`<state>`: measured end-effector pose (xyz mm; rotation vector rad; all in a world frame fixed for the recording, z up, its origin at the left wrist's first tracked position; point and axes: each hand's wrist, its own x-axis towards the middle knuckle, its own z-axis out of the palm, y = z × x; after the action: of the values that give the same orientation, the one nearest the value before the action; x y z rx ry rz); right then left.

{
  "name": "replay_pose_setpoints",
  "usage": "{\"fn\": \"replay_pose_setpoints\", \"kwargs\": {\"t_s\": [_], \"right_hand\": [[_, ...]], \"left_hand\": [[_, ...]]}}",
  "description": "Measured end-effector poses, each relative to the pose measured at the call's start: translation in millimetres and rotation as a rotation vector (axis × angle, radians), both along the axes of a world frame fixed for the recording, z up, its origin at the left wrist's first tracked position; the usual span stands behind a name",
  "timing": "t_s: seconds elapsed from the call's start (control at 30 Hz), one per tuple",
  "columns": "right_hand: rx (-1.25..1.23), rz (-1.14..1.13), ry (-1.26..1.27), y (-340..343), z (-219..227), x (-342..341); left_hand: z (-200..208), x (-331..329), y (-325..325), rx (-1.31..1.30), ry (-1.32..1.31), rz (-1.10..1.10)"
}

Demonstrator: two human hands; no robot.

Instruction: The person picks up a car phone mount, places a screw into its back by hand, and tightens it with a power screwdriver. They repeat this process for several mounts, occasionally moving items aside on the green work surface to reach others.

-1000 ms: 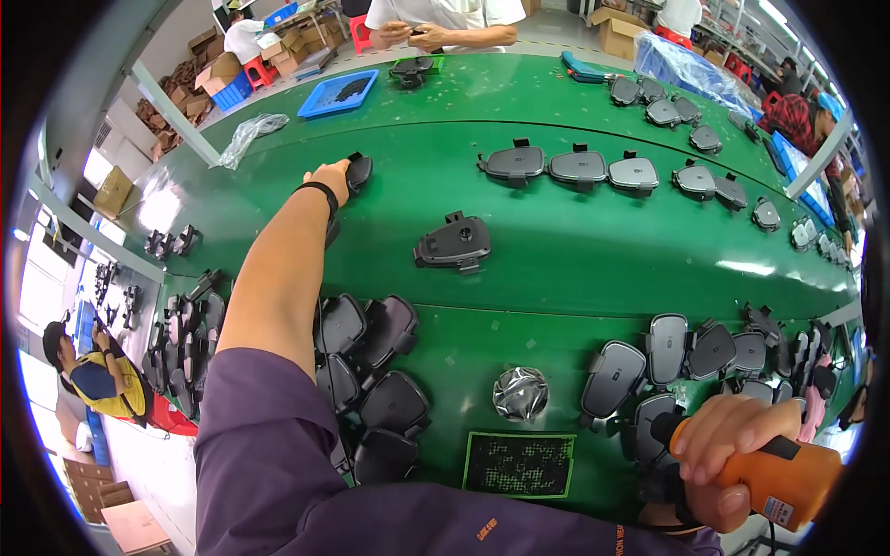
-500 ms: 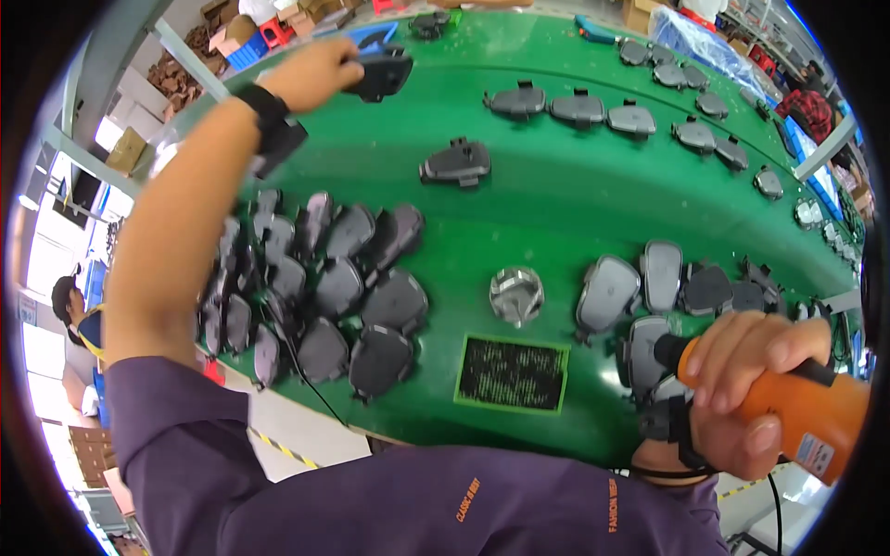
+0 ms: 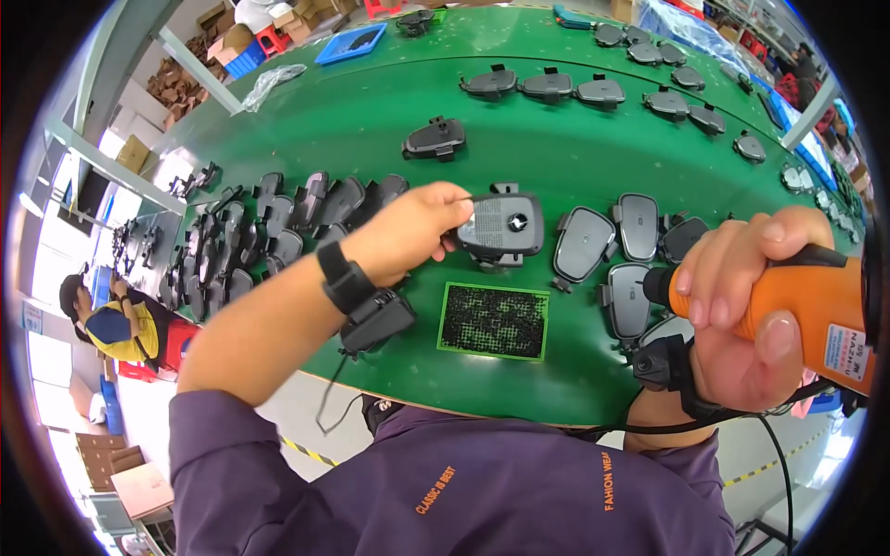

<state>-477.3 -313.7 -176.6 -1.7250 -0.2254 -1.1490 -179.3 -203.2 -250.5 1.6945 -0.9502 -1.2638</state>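
My left hand holds a dark grey plastic holder part by its left edge, just above the green table and right behind a small green tray of black screws. A black band sits on that wrist. My right hand grips an orange electric screwdriver at the right, with its black tip pointing left toward finished parts lying beside the held one.
A heap of the same grey parts lies at the left. More parts stand in a row along the far side, one alone mid-table. A blue tray is far back. A person in yellow sits below left.
My left hand reached to the far edge, took a grey part there and has brought it back to just behind the screw tray. The right hand kept hold of the screwdriver.
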Motion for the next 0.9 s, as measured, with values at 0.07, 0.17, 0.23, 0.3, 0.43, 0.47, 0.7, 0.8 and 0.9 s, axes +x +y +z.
{"fn": "replay_pose_setpoints", "kwargs": {"t_s": [0.07,0.17,0.23,0.3,0.43,0.47,0.7,0.8,0.9], "right_hand": [[-0.028,0.008,0.018,0,0,-3],[-0.01,-0.019,0.043,3,2,-6],[0.006,-0.025,0.063,4,1,-7],[0.002,0.004,0.072,1,1,-5],[-0.022,0.067,0.078,-3,-1,4],[-0.036,0.088,0.076,-4,-2,5],[0.082,-0.016,0.284,2,-1,18],[0.127,-0.108,0.376,8,3,28],[0.135,-0.13,0.428,10,5,37]], "left_hand": [[-27,-4,-1,0.034,-0.004,0.006],[-40,-11,-2,0.091,-0.027,0.05],[-49,-17,-2,0.073,-0.162,0.089],[-55,-17,-3,0.068,-0.224,0.111],[-67,-14,-7,-0.098,-0.319,-0.011],[-66,-15,-8,-0.095,-0.309,-0.028],[-53,-36,8,-0.421,-0.793,0.061],[-22,-49,31,-0.624,-1.056,-0.178],[-28,-80,51,-0.501,-0.848,-0.451]]}}
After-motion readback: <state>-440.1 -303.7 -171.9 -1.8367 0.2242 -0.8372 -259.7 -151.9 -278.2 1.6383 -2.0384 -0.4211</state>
